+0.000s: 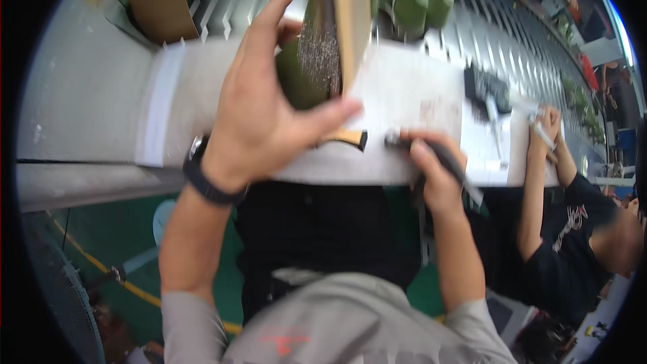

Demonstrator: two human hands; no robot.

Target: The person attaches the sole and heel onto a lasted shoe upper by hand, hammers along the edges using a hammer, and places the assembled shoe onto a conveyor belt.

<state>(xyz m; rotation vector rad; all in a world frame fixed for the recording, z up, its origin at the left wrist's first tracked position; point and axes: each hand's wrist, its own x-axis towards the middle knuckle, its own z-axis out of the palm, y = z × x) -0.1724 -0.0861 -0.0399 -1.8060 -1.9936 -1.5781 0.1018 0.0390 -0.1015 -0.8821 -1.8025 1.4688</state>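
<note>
A green shoe (311, 61) with a dark sidewall and tan sole stands on end over the white worktop, blurred by motion. My left hand (259, 108) is around its lower left side, with the thumb by the bottom end and some fingers hidden behind it. To the right, my right hand (438, 165) is wrapped around a slim dark-handled tool (448, 162). A rounded metallic end points left, and a pale flat end shows below the hand; its exact kind is unclear. Between the hands lies a yellow-and-black handle (350, 138), partly covered by my left thumb.
More green shoes (412, 7) stand on the slatted metal conveyor (465, 0) beyond the worktop (404, 81). A brown board (162, 0) is at far left. On the right, a dark object (486, 86) lies near a co-worker's hands (549, 128), which hold a pale item.
</note>
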